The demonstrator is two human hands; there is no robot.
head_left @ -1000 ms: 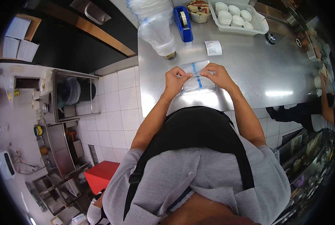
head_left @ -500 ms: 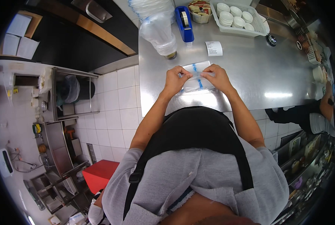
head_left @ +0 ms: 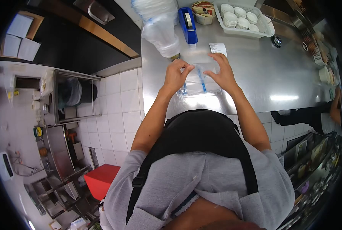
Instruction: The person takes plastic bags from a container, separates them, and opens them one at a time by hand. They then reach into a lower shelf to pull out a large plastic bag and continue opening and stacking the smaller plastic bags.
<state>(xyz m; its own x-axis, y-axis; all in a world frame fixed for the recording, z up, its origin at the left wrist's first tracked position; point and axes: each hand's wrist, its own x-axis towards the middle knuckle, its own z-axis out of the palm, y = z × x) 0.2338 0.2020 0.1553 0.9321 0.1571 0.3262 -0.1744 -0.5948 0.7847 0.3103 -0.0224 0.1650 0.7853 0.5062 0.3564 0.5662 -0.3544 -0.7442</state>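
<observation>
On a shiny stainless-steel counter point(head_left: 251, 73) in a white-tiled kitchen, had a flat, clear plastic bag with blue printed strips point(head_left: 209, 86) lying between both hands, apparently pinched on its far left between thumb and fingertip of the bare left hand point(head_left: 175, 76), with the bare right hand point(head_left: 223, 74) spread and gripping nothing. Looked light, limp and slippery, so best taken by an edge. Could not read the blue print or the small lines on the white paper slip point(head_left: 218, 46) beyond.
</observation>
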